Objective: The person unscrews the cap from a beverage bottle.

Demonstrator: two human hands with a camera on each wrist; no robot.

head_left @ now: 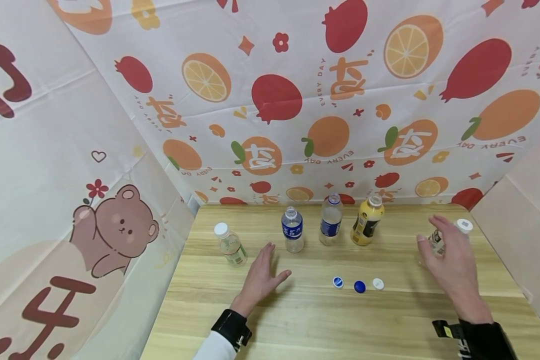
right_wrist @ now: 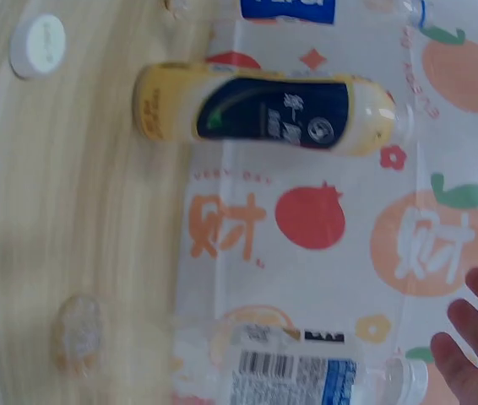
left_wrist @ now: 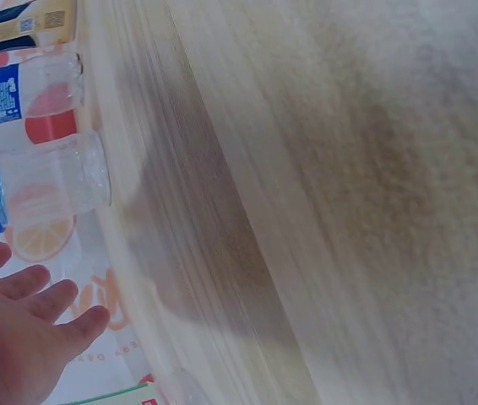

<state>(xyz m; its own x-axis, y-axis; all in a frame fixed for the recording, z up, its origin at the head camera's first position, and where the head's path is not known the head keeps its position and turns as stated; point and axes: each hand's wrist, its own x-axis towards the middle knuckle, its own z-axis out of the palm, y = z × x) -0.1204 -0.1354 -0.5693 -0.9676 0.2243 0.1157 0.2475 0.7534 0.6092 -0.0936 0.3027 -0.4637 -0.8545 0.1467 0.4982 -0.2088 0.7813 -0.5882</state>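
My left hand (head_left: 261, 275) hovers over the table with fingers extended and thumb spread, holding nothing. To its left stands a clear bottle with a white cap (head_left: 234, 250). Beyond its fingertips is an uncapped clear bottle with a blue label (head_left: 292, 231). At the far right my right hand (head_left: 454, 260), thumb held apart, partly covers another white-capped clear bottle (head_left: 437, 243) in the head view. The right wrist view has its fingers (right_wrist: 469, 325) spread beside the cap of that bottle (right_wrist: 294, 371), with a gap between.
An uncapped clear bottle with blue label (head_left: 330, 222) and an uncapped yellow bottle (head_left: 367, 222) stand along the back. Three loose caps lie mid-table: a blue-and-white cap (head_left: 338, 282), a blue cap (head_left: 359, 286) and a white cap (head_left: 378, 284). A fruit-print cloth (head_left: 234, 120) hangs behind.
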